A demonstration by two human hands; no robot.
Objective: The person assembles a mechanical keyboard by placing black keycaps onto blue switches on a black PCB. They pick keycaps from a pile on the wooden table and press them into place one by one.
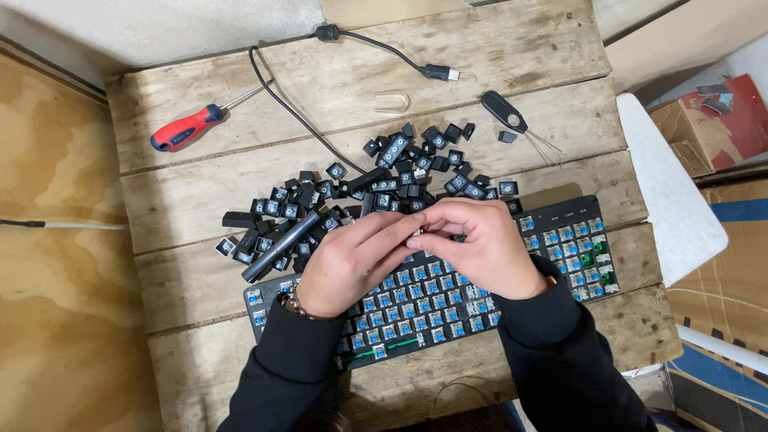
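Both hands meeting over stripped mechanical keyboard (560, 232), dead centre. Left hand (352, 260) and right hand (480, 244) pinching something tiny between fingertips, likely keycap, can't tell for sure. Probably light, hard plastic, slippery; gripping by side walls seems best. Keycap pile (360, 192) sitting at 11 o'clock, red screwdriver (188, 126) at 10.

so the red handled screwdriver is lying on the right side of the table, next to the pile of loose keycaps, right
Not quite. In the head view the red-handled screwdriver lies on the left side of the table, up and left of the loose keycaps.
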